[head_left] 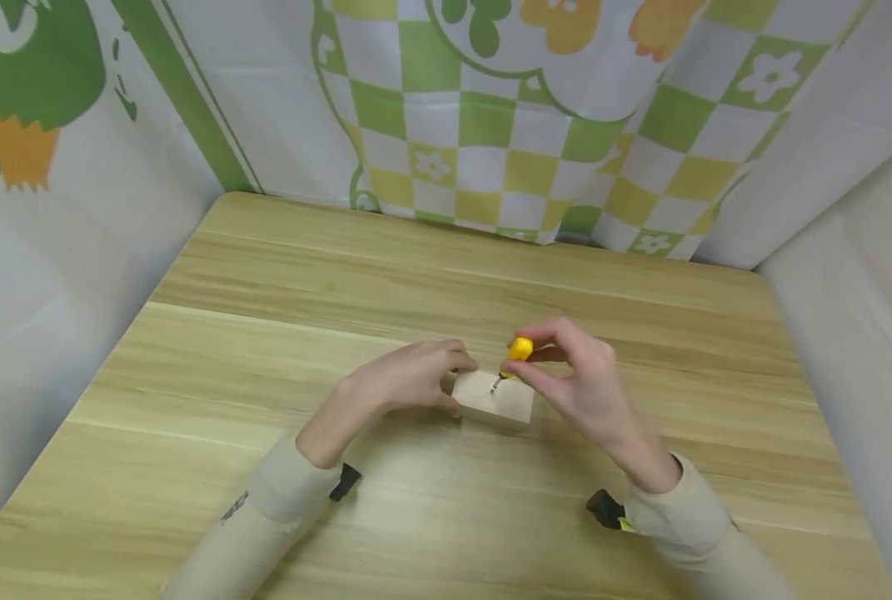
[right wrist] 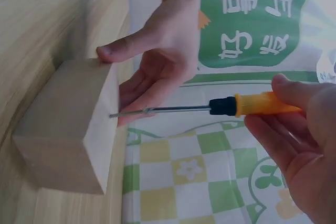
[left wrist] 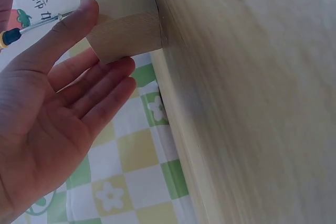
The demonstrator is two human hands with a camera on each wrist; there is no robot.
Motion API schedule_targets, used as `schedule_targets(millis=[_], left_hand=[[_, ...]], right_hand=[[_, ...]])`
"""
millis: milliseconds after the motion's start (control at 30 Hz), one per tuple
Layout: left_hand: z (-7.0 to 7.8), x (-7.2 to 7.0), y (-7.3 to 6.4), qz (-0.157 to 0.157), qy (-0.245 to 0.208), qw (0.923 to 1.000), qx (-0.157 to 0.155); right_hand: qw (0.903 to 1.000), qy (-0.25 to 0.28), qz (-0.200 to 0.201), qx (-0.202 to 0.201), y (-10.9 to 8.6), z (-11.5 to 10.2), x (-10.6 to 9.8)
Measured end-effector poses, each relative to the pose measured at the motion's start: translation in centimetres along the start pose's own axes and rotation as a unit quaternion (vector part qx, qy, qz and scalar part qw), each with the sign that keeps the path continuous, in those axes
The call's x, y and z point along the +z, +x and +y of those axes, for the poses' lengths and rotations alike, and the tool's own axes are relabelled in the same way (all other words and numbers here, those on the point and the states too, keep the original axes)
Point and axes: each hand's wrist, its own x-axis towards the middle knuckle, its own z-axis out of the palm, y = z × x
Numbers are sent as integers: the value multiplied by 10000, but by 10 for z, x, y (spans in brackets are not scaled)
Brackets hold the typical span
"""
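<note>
A pale wooden block (head_left: 497, 402) lies on the table in front of me. My left hand (head_left: 414, 377) grips its left end, thumb on the near side and fingers on the far side. My right hand (head_left: 587, 387) holds a screwdriver (right wrist: 261, 104) by its yellow handle, between thumb and fingers. The shaft slants down to a thin screw (right wrist: 128, 113) that stands in the block's top face. In the right wrist view the driver's tip meets the screw's head. The left wrist view shows the block's end (left wrist: 126, 38) between thumb and fingertips.
The wood-grain table (head_left: 266, 333) extends around both hands. A curtain (head_left: 483, 125) with green and yellow checks hangs along its back edge, with white cloth at both sides. Dark wrist-worn pieces (head_left: 605, 508) stick out from the sleeves.
</note>
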Motion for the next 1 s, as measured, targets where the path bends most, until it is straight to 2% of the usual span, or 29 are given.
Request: schedule_targets(millis=[133,233,333,400,467,533,600,700,800,933,1000], left_hand=[[-1,0,-1,-29,-49,10000,37],[-2,0,-2,-36,-74,10000,21],[-2,0,-2,-37,-84,10000,10],[-2,-1,-2,-42,-56,10000,5],[-2,0,-2,-32,-28,10000,8],[-2,0,-2,-19,-26,10000,16],[-2,0,-2,-5,-38,10000,11],[-1,0,-2,-5,-57,10000,-16],[-1,0,-2,-10,-40,10000,-25],[-2,0,-2,-18,-87,10000,-22],[-2,0,-1,-20,-125,9999,-21]], right_hand=[[9966,382,-723,-136,2,0,-6],[9890,721,-1291,97,6,1,-11],[9845,798,-1540,276,9,3,-13],[9867,371,-1569,212,11,2,-12],[9885,-369,-1464,46,11,1,-9],[9857,-1091,-1284,-104,11,-1,-6],[9844,-1380,-1084,-131,11,-3,-4],[9915,-1042,-774,-21,10,-2,-3],[9977,-371,-572,32,9,1,-5],[9957,558,-741,30,7,5,-9],[9927,818,-879,89,6,5,-10]])
